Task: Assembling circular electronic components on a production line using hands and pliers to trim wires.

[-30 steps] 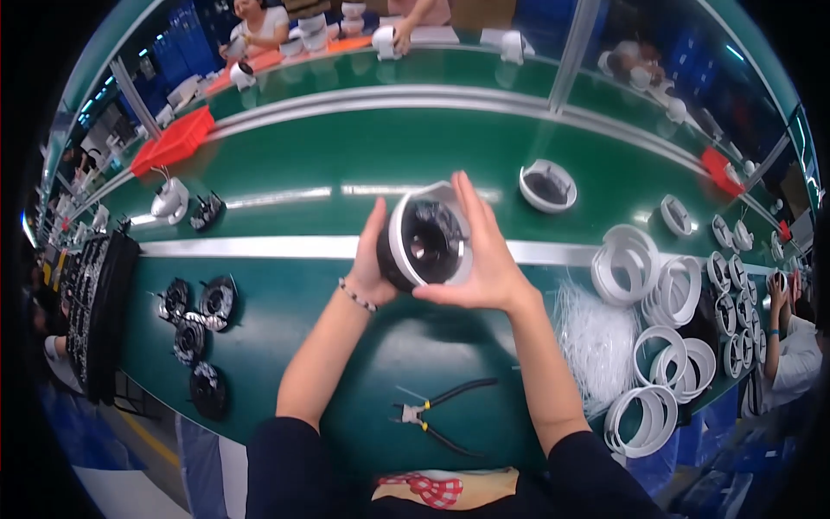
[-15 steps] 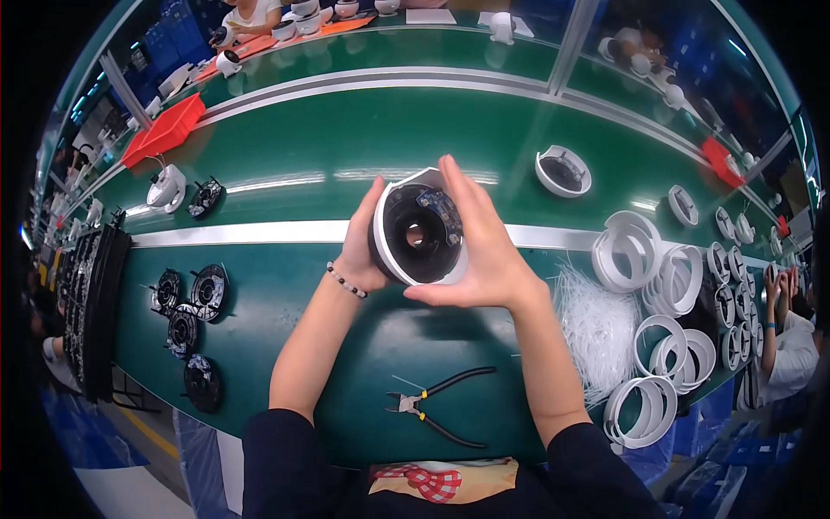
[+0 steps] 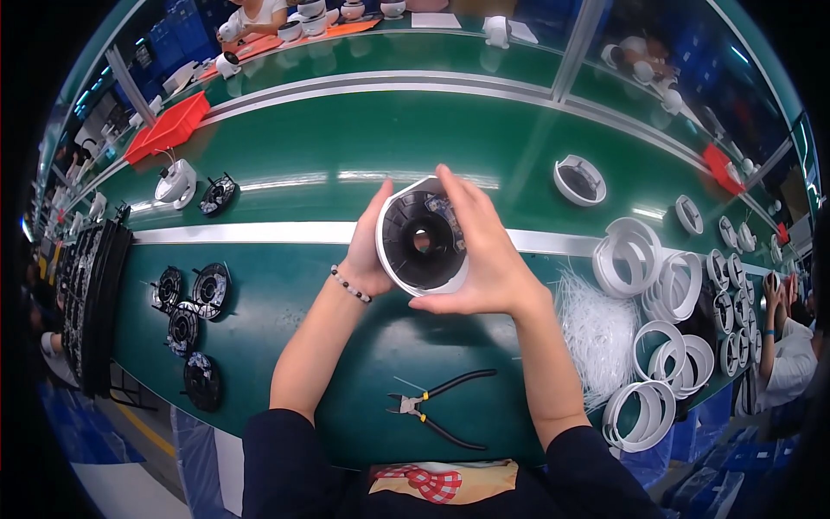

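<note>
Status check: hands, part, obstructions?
Left hand and right hand clasp opposite sides of round black-and-white housing. Housing raised, hollow face toward camera. Open black-handled metal pliers nearer body, clear of hands.

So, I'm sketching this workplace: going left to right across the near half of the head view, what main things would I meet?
Black stack → black discs → the person's left hand → round casing, held between both hands → right hand → white rings.
</note>
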`<state>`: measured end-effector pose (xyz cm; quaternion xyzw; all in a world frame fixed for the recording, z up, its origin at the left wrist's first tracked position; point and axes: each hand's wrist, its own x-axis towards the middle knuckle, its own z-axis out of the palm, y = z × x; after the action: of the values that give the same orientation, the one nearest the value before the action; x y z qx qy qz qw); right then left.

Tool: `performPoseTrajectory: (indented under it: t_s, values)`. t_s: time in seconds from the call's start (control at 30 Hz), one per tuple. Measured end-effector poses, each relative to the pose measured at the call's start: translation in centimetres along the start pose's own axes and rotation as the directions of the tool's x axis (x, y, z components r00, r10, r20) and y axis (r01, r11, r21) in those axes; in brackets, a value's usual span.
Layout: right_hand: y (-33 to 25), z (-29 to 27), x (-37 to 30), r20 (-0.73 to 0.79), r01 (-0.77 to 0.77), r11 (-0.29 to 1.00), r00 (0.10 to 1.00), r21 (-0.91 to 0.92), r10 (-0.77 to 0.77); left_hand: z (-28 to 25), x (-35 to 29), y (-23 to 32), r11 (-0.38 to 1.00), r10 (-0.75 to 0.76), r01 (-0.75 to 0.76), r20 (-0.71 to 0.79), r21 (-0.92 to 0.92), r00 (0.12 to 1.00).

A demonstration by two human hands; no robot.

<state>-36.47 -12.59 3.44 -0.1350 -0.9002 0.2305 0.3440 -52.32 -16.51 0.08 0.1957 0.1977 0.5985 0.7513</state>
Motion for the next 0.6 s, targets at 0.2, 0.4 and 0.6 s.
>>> performPoseTrajectory:
  t_s: [0.2,0.4,0.6]
  values:
    - [-0.6,1.3,-0.2,-0.113,-0.085,0.996,0.990,-0.020,0.083,0.0,0.0,0.1,1.000,0.010,-0.011,0.050,0.022,0.999]
    - [0.8,0.2,0.5,0.021,-0.020,0.998,1.000,0.061,0.019,-0.4,0.1,0.5,1.000,-0.008,0.008,0.059,0.003,0.998]
    - [2.6,3.2,-0.1,-0.127,0.031,0.999,0.991,-0.039,-0.036,-0.9,0.1,0.0,0.990,0.144,-0.143,0.020,-0.004,0.989]
